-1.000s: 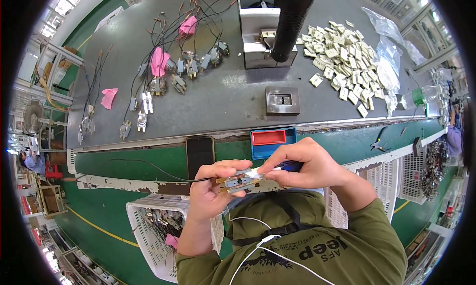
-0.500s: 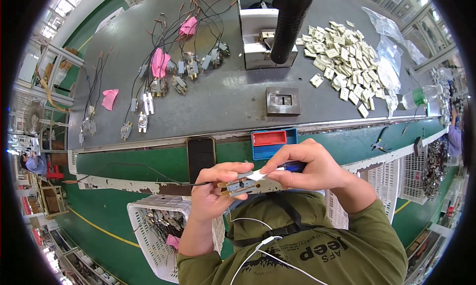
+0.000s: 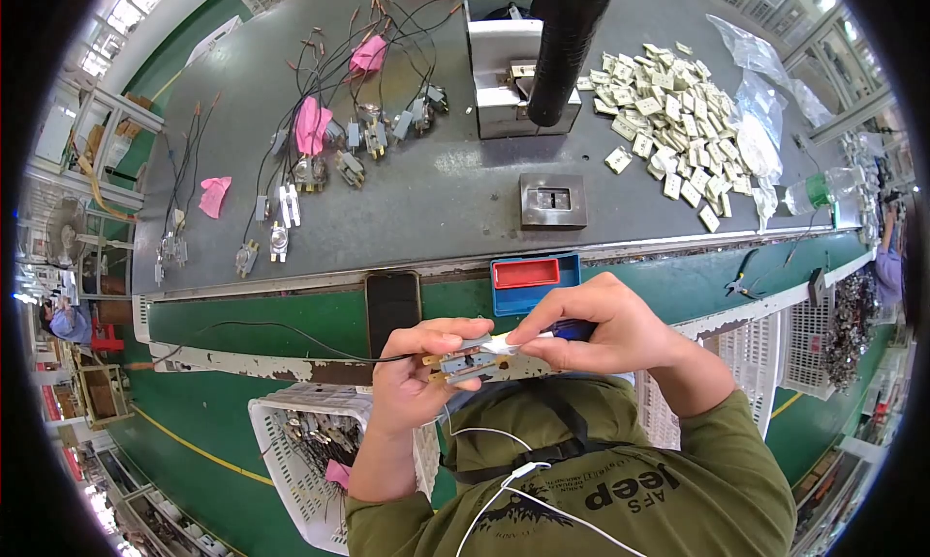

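My left hand (image 3: 418, 368) is closed round a small grey electrical part (image 3: 469, 361) with brass-coloured contacts and a black wire running off to the left. My right hand (image 3: 605, 326) grips a dark-blue-handled pen-like tool (image 3: 573, 330). A bright white piece (image 3: 500, 344) shows at my right fingertips, against the upper edge of the part. Whether it belongs to the tool or is separate I cannot tell. Both hands are in front of my body, below the table's near edge.
On the grey table (image 3: 417, 218) lie wired parts (image 3: 354, 136), pink scraps (image 3: 215, 197), a metal block (image 3: 553, 201) and a heap of pale plates (image 3: 668, 121). A press-like fixture (image 3: 523, 68) stands behind. Nearer are a phone (image 3: 393, 310), a blue tray (image 3: 536, 298), pliers (image 3: 743, 278) and a white basket (image 3: 291, 470).
The white piece at my right fingertips looks smaller and brighter. The held part has turned slightly, and its black wire arches higher. Both hands stay in nearly the same place.
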The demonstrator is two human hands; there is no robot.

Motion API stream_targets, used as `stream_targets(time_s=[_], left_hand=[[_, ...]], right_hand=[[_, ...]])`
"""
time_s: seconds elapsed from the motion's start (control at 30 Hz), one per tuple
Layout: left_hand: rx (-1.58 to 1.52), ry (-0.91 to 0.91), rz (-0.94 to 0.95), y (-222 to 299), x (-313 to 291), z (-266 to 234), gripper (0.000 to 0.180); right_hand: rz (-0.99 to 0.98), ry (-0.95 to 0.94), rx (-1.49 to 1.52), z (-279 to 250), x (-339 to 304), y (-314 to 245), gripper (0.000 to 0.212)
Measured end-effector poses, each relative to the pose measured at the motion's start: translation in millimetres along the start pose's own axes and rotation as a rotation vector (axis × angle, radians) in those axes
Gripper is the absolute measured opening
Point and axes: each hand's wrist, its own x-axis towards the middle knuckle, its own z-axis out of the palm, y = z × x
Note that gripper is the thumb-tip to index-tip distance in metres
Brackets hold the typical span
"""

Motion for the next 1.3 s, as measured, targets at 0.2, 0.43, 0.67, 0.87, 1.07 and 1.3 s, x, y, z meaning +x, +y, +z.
stream_targets(time_s=[0.2,0.43,0.67,0.87,1.07,1.3], left_hand=[[-0.018,0.010,0.002,0.2,0.2,0.1,0.048],[-0.040,0.021,-0.035,3.6,1.4,2.5,0.047],[-0.049,0.027,-0.035,4.4,3.1,3.4,0.047],[-0.048,-0.007,-0.053,7.4,2.6,1.0,0.047],[-0.072,0.044,-0.047,6.3,3.1,6.1,0.047],[-0.069,0.037,-0.051,5.9,3.3,6.1,0.047]], right_hand=[[0.049,-0.021,0.006,-1.2,0.7,-1.5,0.009],[-0.064,-0.019,-0.063,-0.4,2.0,1.0,0.010],[0.001,-0.009,-0.028,-0.7,0.4,-1.0,0.011],[0.002,0.007,-0.030,0.5,0.0,-1.7,0.012],[-0.026,-0.011,-0.056,-1.1,-1.0,-0.4,0.013],[-0.028,-0.012,-0.063,-2.1,0.0,0.0,0.013]])
